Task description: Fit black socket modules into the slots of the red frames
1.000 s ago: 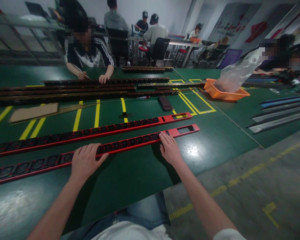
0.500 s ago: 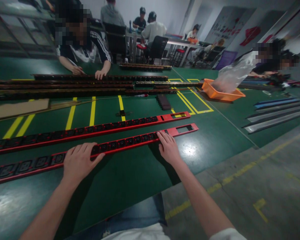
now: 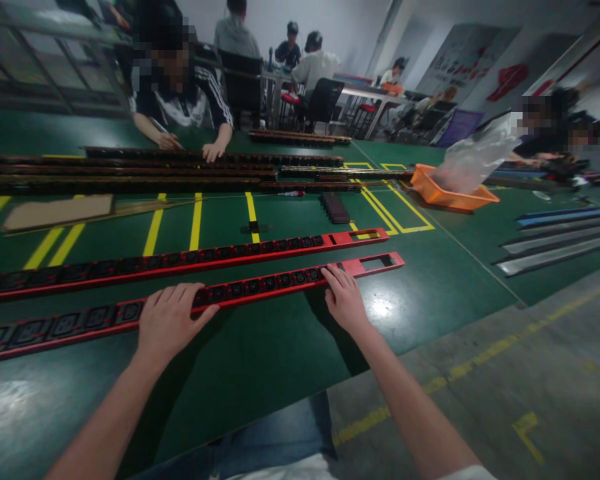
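A long red strip with a row of black sockets (image 3: 267, 285) lies on the green table, nearest to me. My left hand (image 3: 175, 319) rests over its middle, fingers on the far side and thumb along the near edge. Toward the strip's right end, my right hand (image 3: 345, 297) has its fingers curled over the sockets, just before the rectangular cutout. Both hands grip the strip from above. Behind it, roughly parallel, lies a second red socket strip (image 3: 240, 255), which neither hand touches.
Long dark strips (image 3: 180, 180) cross the table's far side, where a person (image 3: 180, 100) leans with a pen. An orange bin (image 3: 450, 193) holds a plastic bag. Cardboard (image 3: 60, 212) lies left; grey and blue strips (image 3: 560, 247) lie right.
The whole view has shifted slightly, so things appear a little further right. Both hands keep their places on the near red strip.
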The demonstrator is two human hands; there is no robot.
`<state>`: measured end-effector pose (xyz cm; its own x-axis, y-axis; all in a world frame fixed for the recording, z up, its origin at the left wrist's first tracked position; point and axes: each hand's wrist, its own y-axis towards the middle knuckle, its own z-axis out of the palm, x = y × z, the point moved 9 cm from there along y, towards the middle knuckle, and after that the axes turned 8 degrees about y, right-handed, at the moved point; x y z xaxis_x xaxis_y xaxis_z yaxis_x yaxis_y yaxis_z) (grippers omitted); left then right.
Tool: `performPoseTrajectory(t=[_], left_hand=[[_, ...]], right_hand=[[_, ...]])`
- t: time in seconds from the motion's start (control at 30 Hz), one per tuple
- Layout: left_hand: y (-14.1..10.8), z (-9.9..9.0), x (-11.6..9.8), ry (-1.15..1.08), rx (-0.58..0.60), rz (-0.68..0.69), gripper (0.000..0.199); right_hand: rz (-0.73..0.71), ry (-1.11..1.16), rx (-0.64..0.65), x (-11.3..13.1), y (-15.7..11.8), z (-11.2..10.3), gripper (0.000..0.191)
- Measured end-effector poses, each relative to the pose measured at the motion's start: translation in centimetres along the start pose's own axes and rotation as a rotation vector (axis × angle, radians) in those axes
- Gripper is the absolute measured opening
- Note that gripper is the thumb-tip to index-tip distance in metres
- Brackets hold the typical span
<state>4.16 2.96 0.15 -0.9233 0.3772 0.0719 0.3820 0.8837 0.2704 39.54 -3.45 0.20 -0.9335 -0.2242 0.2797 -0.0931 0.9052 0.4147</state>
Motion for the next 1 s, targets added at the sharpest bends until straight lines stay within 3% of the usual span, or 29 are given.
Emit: performPoseTrajectory(t=[0.47, 0.77, 1.0], left_hand=[[0.08, 0.09, 0.08, -0.034, 0.011, 0.000, 0.057], [0.06, 0.21, 0.12, -0.033, 0.020, -0.001, 0.057], [0.06, -0.23, -0.06, -0.028, 0.025, 0.004, 0.055]], right_hand=[[0.106, 0.054, -0.106, -0.09, 0.53, 0.08, 0.047], [0.067, 0.008, -0.130, 0.40, 0.33, -0.08, 0.042], [0.047, 0.019, -0.143, 0.55, 0.37, -0.16, 0.052]])
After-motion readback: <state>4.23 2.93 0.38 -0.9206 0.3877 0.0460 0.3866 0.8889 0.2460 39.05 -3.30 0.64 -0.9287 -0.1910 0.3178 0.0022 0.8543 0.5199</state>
